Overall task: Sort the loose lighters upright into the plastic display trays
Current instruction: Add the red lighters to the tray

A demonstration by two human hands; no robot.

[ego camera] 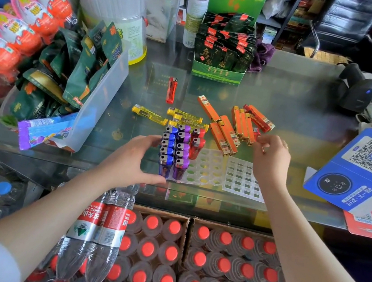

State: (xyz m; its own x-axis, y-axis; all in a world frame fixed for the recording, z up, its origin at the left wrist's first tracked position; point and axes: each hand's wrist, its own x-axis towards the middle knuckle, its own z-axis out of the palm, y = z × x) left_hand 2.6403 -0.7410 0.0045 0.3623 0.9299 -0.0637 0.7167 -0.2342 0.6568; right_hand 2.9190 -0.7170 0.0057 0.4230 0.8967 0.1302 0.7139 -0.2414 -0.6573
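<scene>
A clear display tray (207, 169) with round holes lies on the glass counter. Blue lighters (167, 152), purple lighters (182, 150) and two red lighters (196, 145) stand upright in its left part. My left hand (137, 159) cups the tray's left side against the blue row, holding nothing. A second tray (243, 178) with square slots lies to its right, holding no lighters. Loose yellow lighters (184, 118), orange lighters (231, 129) and one red lighter (171, 90) lie flat behind. My right hand (270, 155) hovers at the orange pile, fingertips at a small red lighter (256, 132).
A clear bin of green snack packs (70, 85) stands left, a green box of tea sachets (223, 48) behind. A barcode scanner (355, 91) and a blue QR payment stand (368, 170) are at right. Water bottles (159, 260) fill boxes below the counter edge.
</scene>
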